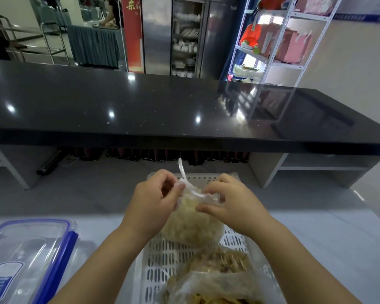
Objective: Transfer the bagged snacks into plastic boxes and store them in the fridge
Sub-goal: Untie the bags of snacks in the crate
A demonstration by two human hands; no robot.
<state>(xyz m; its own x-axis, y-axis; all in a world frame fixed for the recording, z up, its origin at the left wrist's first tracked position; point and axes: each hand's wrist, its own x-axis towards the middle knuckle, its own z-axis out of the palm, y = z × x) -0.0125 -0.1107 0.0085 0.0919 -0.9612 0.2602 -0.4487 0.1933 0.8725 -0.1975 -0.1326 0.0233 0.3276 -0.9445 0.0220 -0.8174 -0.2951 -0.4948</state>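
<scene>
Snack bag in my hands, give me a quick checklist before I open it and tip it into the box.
1. Knot undone: not ok; the snack bag is tied shut at the knot.
2. Grip: ok; left hand and right hand both pinch the bag's neck.
3. Spill catch: ok; the bag is over the white basket.
4. Plastic box close by: ok, it sits at the left.
5. Box lid off: cannot tell.
</scene>
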